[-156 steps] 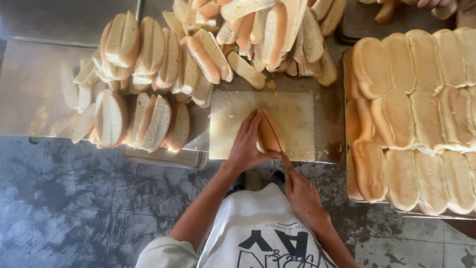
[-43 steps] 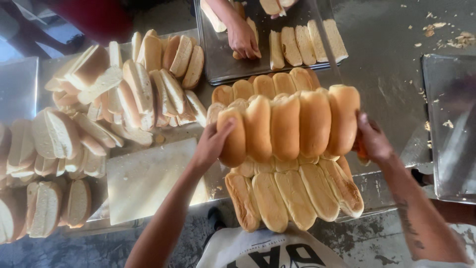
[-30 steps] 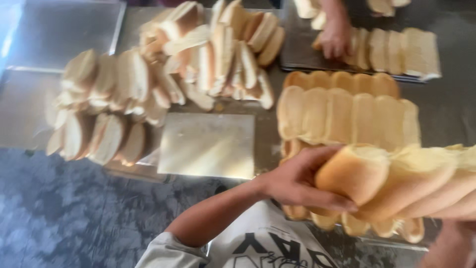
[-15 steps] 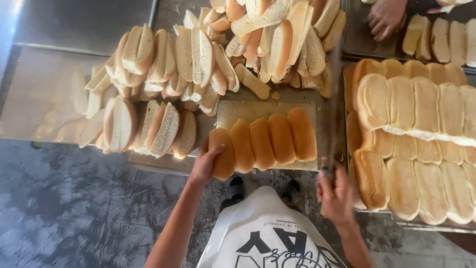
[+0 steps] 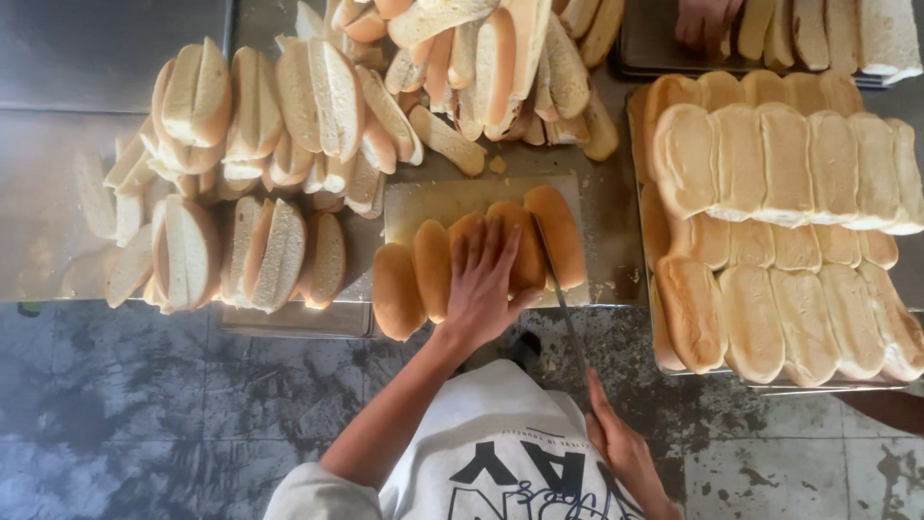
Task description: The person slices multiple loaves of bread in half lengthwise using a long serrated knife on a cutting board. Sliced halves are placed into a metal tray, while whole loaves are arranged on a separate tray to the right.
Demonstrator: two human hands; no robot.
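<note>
On the board (image 5: 438,204): soft, light, joined rolls (image 5: 462,260) were pressed flat by the spread left hand (image 5: 484,281); a knife (image 5: 561,294) was gripped by the right hand (image 5: 621,453).

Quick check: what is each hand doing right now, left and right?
Left hand: open, fingers spread, pressing flat on the joined row of golden-brown bread rolls on the pale cutting board.
Right hand: closed around the long thin knife.

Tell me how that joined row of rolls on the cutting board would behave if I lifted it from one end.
The row of rolls would probably sag and tear at its seams. It looks light and soft, so it likely dents under the left hand. Its flat base on the cutting board makes rolling unlikely.
</note>
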